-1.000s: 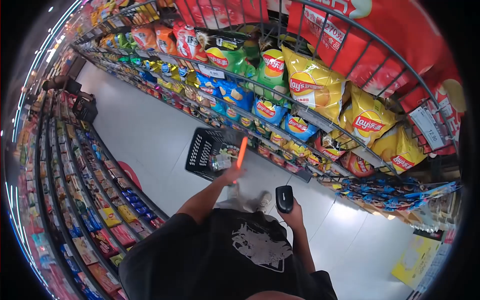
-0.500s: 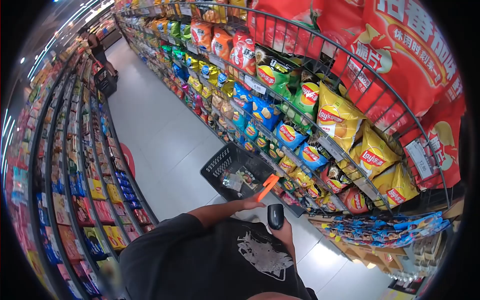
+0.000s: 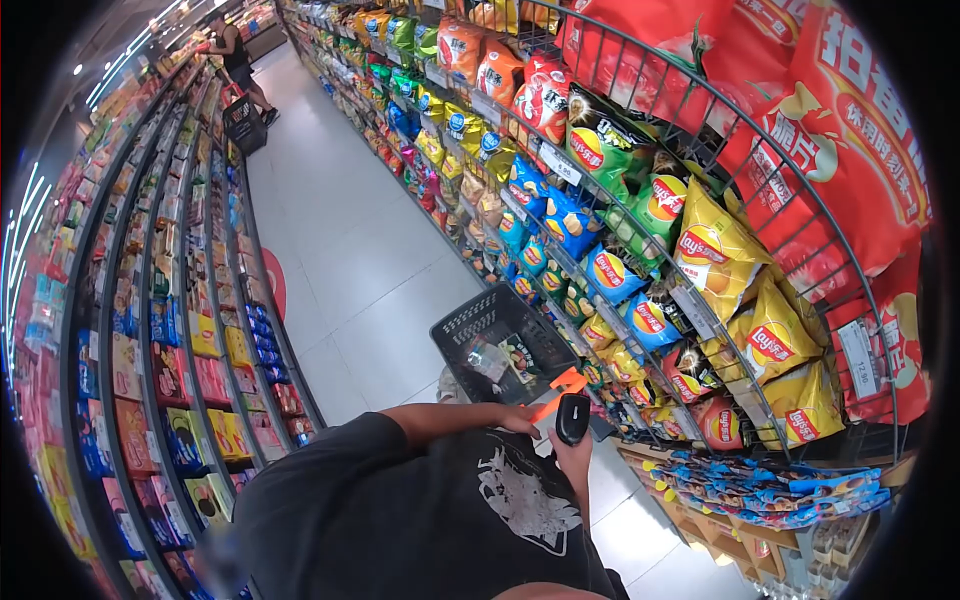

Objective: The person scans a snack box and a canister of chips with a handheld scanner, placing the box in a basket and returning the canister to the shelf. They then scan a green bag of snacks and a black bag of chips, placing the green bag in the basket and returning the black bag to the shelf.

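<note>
My left hand (image 3: 517, 419) is closed around the orange handle (image 3: 570, 381) of a dark grey shopping basket (image 3: 462, 352). The basket is on the floor beside the chip shelf, just ahead of me. In it lie a clear plastic pack (image 3: 487, 362) and a dark package with green on it (image 3: 520, 357). Close by, my right hand (image 3: 574, 461) grips a black, rounded handheld device (image 3: 572, 419); its exact kind cannot be made out. The device's rounded top faces up and hides part of the handle.
Bags of chips (image 3: 712, 250) fill the wire-fronted shelf (image 3: 800, 180) on my right. Shelves of boxed snacks (image 3: 135, 430) line the left. Along the tiled aisle (image 3: 330, 200), a person (image 3: 236, 60) stands by another dark basket (image 3: 245, 124).
The view has shifted, so shelves and basket appear further right. My hands have come closer together, and the orange handle sits lower, partly behind the black device.
</note>
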### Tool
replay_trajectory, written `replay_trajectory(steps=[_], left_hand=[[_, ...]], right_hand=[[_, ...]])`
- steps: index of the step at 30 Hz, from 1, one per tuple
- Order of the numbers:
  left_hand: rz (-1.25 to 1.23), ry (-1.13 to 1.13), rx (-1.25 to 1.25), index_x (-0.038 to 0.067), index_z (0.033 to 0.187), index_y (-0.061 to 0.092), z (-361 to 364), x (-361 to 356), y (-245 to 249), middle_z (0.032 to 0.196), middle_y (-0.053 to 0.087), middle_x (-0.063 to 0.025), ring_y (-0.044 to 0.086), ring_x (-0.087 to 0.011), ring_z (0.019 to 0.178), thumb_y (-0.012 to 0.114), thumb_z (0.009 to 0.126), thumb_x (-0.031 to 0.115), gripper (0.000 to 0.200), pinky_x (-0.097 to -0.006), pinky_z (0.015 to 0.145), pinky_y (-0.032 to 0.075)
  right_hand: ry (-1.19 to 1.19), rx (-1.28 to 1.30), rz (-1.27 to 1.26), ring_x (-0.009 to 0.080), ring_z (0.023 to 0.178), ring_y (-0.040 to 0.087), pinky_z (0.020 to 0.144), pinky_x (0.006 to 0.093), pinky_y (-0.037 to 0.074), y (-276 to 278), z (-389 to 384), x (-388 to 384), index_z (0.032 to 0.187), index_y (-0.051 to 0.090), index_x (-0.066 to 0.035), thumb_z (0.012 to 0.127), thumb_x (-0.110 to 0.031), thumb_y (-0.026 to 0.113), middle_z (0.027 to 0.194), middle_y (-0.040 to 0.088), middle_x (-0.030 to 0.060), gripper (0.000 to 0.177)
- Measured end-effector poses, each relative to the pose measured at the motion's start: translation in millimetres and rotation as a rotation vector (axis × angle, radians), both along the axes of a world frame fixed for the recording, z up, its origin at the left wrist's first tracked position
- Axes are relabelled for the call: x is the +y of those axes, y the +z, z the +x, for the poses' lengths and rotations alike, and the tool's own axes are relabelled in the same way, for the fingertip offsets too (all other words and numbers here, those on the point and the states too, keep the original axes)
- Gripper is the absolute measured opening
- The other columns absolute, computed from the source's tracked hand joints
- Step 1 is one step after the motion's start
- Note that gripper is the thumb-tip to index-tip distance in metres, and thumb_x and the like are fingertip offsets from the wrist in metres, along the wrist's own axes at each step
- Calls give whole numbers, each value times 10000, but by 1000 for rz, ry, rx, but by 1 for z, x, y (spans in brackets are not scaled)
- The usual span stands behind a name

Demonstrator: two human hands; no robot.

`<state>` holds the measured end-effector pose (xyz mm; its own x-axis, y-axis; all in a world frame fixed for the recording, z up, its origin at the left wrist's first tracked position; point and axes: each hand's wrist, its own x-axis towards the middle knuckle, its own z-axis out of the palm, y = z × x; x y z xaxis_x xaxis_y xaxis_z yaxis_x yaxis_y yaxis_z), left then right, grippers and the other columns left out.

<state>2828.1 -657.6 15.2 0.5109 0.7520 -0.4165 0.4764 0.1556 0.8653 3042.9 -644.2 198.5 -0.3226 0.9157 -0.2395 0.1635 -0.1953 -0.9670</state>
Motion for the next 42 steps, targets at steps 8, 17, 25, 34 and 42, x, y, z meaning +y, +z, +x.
replay_trajectory(steps=[8, 17, 25, 34, 42], left_hand=[[46, -44, -446, 37, 1470, 454, 6, 15, 183, 1395, 578, -167, 568, -277, 1289, 782, 834, 192, 733, -399, 1100, 448], [-13, 286, -704, 31, 1003, 645, -16, 20, 260, 947, 672, -55, 629, -142, 863, 660, 810, 30, 193, -321, 901, 528], [-55, 285, -929, 71, 882, 545, -59, 3, 292, 685, 530, 9, 548, -112, 665, 646, 900, 143, 125, -399, 1010, 470], [40, 349, -982, 56, 876, 547, -98, 3, 297, 620, 492, 25, 481, -98, 569, 647, 997, 315, 303, -350, 858, 491], [226, 406, -997, 3, 989, 617, -167, 28, 300, 692, 551, 14, 504, -96, 600, 720, 953, 262, 282, -292, 728, 462]], right_hand=[[-75, 84, -130, 168, 941, 637, 843, 320, 534, 44, -25, -6, 1345, 457, 1, 786, -212, 914, 1093, 623, 82, 753], [-83, 349, 16, 238, 1288, 481, 1123, 418, 366, 78, -11, 22, 1550, 344, -84, 843, -254, 834, 1444, 506, 118, 876], [-553, -103, -423, 213, 1074, 614, 911, 389, 510, -123, 42, -6, 1397, 491, -29, 954, -217, 729, 1211, 642, 133, 537], [-640, 474, -782, 117, 581, 499, 486, 286, 396, -141, 9, 19, 1023, 570, -103, 985, -227, 638, 727, 499, -10, 147], [-837, 255, -630, 90, 432, 367, 370, 281, 274, -139, 4, 20, 919, 522, -128, 976, -239, 638, 620, 408, -37, 171]])
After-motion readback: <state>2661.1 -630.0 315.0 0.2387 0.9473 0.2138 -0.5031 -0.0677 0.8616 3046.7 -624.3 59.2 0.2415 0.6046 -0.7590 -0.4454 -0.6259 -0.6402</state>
